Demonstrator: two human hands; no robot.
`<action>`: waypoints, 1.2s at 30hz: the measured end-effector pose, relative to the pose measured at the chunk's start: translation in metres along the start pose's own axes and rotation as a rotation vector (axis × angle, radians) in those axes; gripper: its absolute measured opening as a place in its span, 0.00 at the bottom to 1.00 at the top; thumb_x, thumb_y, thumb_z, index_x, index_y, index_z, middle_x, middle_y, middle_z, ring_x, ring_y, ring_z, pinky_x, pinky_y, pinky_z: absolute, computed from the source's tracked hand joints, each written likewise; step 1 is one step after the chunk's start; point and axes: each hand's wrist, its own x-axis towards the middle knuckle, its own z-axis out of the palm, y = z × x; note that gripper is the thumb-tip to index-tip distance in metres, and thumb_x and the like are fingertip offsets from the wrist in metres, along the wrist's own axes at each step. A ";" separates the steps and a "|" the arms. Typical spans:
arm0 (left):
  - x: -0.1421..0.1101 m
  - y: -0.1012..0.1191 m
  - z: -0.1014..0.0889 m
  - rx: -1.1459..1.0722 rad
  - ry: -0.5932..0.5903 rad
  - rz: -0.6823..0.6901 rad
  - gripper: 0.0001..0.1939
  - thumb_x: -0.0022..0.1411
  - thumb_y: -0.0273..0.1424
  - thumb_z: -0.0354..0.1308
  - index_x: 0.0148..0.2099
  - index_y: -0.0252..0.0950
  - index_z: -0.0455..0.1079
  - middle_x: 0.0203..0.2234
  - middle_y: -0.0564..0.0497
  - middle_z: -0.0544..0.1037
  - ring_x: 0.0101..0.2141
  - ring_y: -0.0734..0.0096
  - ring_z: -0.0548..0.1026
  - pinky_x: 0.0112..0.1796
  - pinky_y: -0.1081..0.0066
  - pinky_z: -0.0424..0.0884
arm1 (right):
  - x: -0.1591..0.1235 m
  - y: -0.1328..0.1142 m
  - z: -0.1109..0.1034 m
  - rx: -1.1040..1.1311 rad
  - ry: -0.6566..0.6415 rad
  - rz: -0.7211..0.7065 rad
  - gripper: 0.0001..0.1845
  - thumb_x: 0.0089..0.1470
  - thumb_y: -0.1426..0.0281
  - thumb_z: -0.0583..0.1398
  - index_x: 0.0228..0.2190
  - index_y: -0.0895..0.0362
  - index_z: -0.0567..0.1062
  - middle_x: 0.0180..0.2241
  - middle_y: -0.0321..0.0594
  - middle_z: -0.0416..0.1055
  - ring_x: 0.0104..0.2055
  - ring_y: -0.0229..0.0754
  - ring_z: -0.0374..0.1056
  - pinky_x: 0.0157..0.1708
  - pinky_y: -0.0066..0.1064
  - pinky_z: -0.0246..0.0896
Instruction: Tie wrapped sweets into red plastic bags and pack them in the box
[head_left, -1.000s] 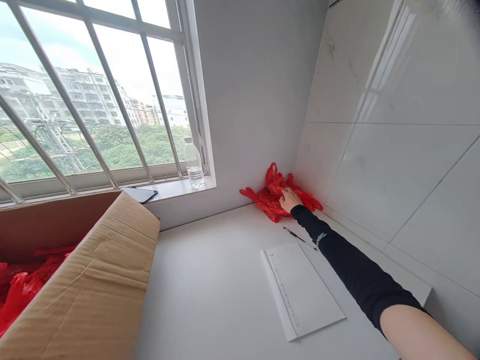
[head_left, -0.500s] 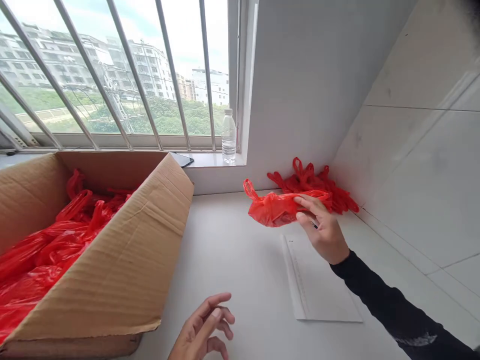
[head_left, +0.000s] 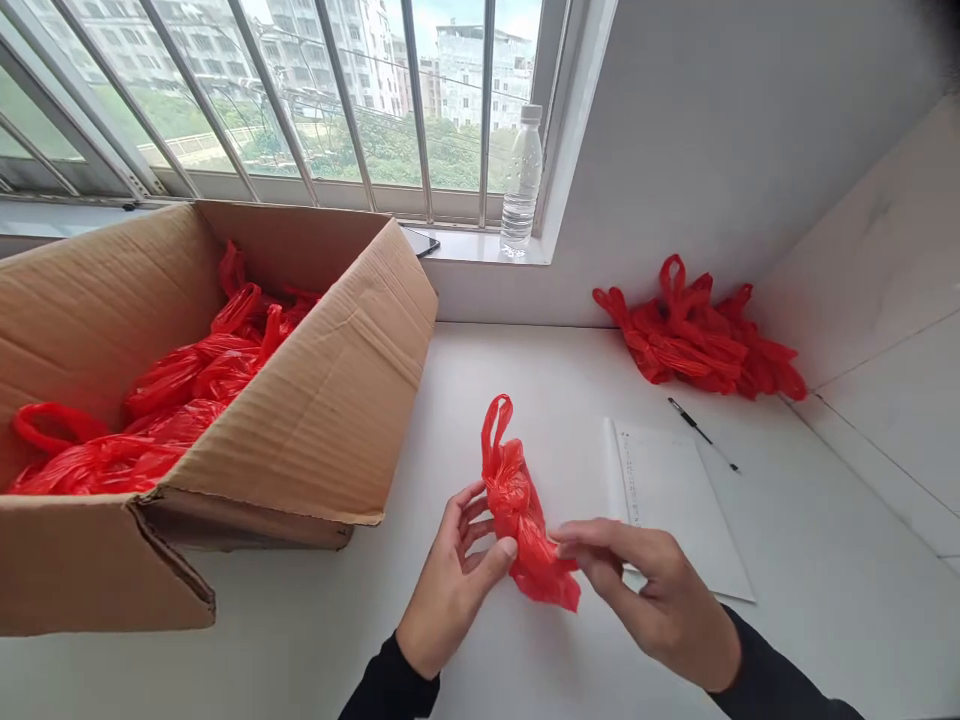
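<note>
A knotted red plastic bag (head_left: 517, 490) with one loop handle sticking up is held above the white tabletop. My left hand (head_left: 457, 580) is closed around its left side, thumb in front and fingers behind. With thumb and fingertips, my right hand (head_left: 645, 585) pinches the bag's lower right edge. What is inside the bag cannot be made out. Beyond my right hand lies a white notepad (head_left: 682, 500) with some writing, partly covered by that hand. A black pen (head_left: 703, 434) rests at the notepad's upper right.
A large open cardboard box (head_left: 315, 400) with several red bags (head_left: 202, 370) stands at the left. More red bags (head_left: 697, 335) are piled against the wall at the back right. On the windowsill are a water bottle (head_left: 521, 185) and a dark flat device (head_left: 421, 242).
My right hand has brought the red bag from near the pile toward me. My left hand, open before, now grips it too. The view has shifted, and the pen is uncovered.
</note>
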 end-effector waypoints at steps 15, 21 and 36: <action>-0.002 0.023 0.016 0.325 -0.001 0.142 0.10 0.69 0.39 0.56 0.48 0.42 0.73 0.40 0.54 0.80 0.39 0.70 0.76 0.43 0.70 0.71 | 0.048 0.010 -0.006 -0.065 -0.155 0.153 0.05 0.64 0.67 0.56 0.36 0.51 0.71 0.23 0.28 0.65 0.24 0.35 0.58 0.26 0.30 0.55; -0.006 0.024 -0.002 0.395 0.100 0.145 0.16 0.70 0.42 0.53 0.37 0.39 0.75 0.27 0.56 0.75 0.28 0.75 0.70 0.33 0.73 0.66 | 0.034 0.018 -0.022 -0.138 -0.012 0.279 0.08 0.65 0.62 0.55 0.35 0.51 0.69 0.23 0.29 0.64 0.25 0.38 0.59 0.26 0.32 0.53; -0.011 0.035 -0.004 0.557 0.237 0.278 0.14 0.71 0.40 0.52 0.41 0.40 0.77 0.29 0.54 0.78 0.33 0.70 0.76 0.37 0.70 0.69 | 0.030 0.017 -0.012 -0.132 0.209 0.199 0.09 0.65 0.60 0.57 0.37 0.50 0.73 0.34 0.35 0.71 0.37 0.42 0.65 0.38 0.36 0.61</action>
